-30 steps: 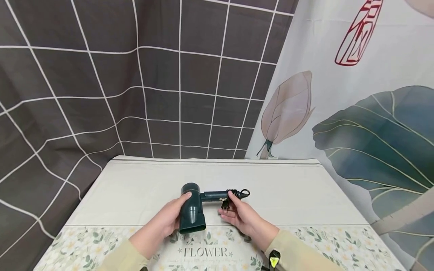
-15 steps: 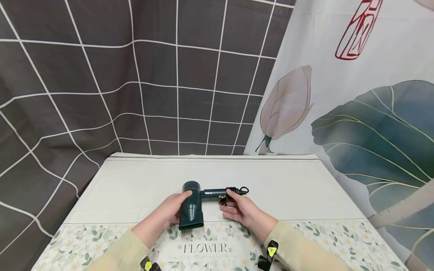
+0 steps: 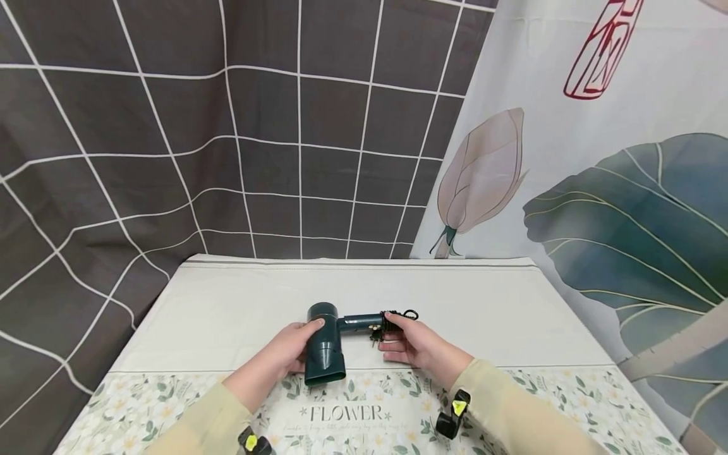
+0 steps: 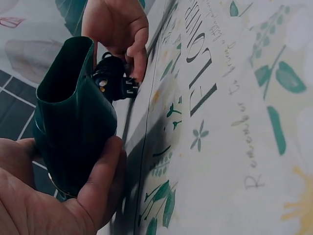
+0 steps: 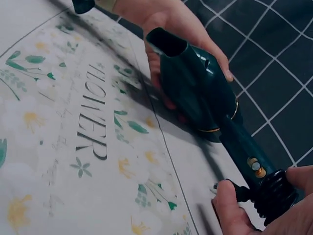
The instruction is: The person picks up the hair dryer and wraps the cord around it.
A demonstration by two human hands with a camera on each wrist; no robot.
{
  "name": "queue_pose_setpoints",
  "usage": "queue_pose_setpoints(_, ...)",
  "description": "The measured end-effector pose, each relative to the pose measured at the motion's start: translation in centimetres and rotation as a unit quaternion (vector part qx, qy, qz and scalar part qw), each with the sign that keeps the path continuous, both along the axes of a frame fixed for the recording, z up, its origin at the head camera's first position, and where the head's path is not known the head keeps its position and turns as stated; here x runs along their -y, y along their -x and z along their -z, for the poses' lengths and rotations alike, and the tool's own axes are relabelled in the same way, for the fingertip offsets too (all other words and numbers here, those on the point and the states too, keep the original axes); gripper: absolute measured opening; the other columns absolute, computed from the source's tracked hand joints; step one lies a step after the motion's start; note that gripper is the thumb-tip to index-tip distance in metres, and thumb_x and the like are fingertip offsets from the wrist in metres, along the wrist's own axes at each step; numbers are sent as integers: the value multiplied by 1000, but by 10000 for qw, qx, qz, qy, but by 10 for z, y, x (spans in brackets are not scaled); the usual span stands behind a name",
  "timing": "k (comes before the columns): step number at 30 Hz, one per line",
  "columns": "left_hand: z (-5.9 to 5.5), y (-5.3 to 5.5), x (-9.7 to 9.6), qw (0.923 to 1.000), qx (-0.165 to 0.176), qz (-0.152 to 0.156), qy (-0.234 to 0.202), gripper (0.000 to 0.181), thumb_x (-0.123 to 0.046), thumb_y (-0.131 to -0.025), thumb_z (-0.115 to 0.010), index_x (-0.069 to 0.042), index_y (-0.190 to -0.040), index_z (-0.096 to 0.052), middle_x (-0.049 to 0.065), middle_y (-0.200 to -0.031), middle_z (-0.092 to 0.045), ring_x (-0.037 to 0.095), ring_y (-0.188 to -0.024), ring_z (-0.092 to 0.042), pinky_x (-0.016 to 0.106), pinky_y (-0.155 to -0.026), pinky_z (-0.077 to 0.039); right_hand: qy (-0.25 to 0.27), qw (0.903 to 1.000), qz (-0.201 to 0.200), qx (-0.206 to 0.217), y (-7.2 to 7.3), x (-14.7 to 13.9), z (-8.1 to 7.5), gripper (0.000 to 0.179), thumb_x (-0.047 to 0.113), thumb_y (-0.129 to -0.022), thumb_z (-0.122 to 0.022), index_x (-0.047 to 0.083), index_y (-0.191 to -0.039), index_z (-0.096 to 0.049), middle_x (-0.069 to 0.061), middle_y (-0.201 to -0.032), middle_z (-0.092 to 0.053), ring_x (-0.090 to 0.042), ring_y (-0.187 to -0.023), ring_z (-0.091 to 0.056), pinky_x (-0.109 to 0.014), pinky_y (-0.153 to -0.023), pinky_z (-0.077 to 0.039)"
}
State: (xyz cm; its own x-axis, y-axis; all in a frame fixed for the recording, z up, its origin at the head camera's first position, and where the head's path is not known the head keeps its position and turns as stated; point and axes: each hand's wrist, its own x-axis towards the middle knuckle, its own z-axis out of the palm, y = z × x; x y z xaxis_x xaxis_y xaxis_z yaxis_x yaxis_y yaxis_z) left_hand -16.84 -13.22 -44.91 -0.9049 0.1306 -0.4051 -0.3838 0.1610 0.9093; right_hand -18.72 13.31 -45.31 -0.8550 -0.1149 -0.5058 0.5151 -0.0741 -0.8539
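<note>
A dark green hair dryer lies level between both hands, its flat nozzle pointing toward the person. My left hand grips the barrel from the left, thumb on top and fingers underneath. At the other end, my right hand holds the handle where the black cord is wound round it in tight coils. The two-pin plug hangs beside the handle, near the right fingers. Gold-rimmed buttons show on the handle just above the coils.
Under the hands is a table with a white cloth and a floral mat lettered FLOWER. A dark grid curtain hangs behind, and a leaf-printed curtain at the right. Wrist cameras sit below both hands.
The right hand has shifted slightly along the handle, its thumb now over the cord coils. The left hand keeps its grip on the hair dryer's barrel. The head view has tilted a little.
</note>
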Motion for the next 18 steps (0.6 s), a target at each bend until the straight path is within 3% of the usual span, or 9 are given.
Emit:
queue_pose_setpoints(3,-2,0,-1,10000,-1,52,34,81,-54,-96,-56,10,-142,-37,22,-108,-66,25,-86,-68,40,-72,-59,-66,9999,108,5,3,-6,2,53,40,-96,-62,-4,-124,-54,-11,-91,-64,-21,-75,-72,-33,-64,-59)
queue_pose_setpoints(6,-3,0,-2,9999,-12,88,106,83,-54,-96,-56,11,-143,-35,22,-109,-64,26,-88,-67,40,-72,-59,-764,9958,222,-447,7,-13,3,62,39,-95,-65,-3,-136,-45,-13,-95,-61,-17,-66,-67,-30,-55,-56)
queue_pose_setpoints(8,-4,0,-3,9998,-50,76,191,83,-54,-96,-56,11,-143,-35,22,-111,-64,26,-88,-66,39,-72,-58,-1552,9840,134,-865,10,-17,2,62,38,-94,-68,-1,-136,-45,-13,-95,-59,-15,-60,-60,-29,-50,-52)
queue_pose_setpoints(10,-4,0,-3,9995,-101,44,279,84,-55,-95,-57,10,-144,-35,22,-112,-64,26,-89,-66,39,-71,-58,-2389,9624,-79,-1292,13,-20,1,56,37,-94,-68,1,-132,-50,-12,-91,-58,-15,-57,-54,-29,-48,-47)
queue_pose_setpoints(12,-4,1,-3,9992,-140,8,382,85,-57,-94,-57,9,-144,-36,22,-113,-64,26,-90,-66,39,-71,-58,-2952,9417,-352,-1575,15,-22,-1,44,37,-94,-67,4,-121,-59,-10,-87,-59,-16,-58,-51,-29,-47,-43)
queue_pose_setpoints(13,-3,2,-4,9990,-151,5,430,86,-58,-94,-57,8,-145,-36,21,-114,-64,26,-90,-65,39,-71,-58,-3081,9360,-468,-1637,16,-23,-2,39,37,-95,-67,5,-116,-62,-9,-82,-59,-17,-58,-51,-30,-47,-42)
queue_pose_setpoints(15,-3,3,-4,9985,-163,33,531,87,-59,-93,-57,7,-146,-36,20,-114,-64,25,-90,-65,39,-70,-57,-3206,9292,-624,-1728,17,-24,-3,34,37,-95,-66,6,-111,-65,-8,-79,-59,-17,-58,-52,-30,-48,-41)
queue_pose_setpoints(18,-1,5,-4,9968,-217,120,754,87,-61,-93,-56,5,-147,-37,19,-111,-65,25,-89,-65,39,-69,-58,-3197,9286,-795,-1708,18,-26,-3,34,37,-96,-65,8,-114,-66,-7,-77,-60,-17,-59,-54,-29,-48,-41)
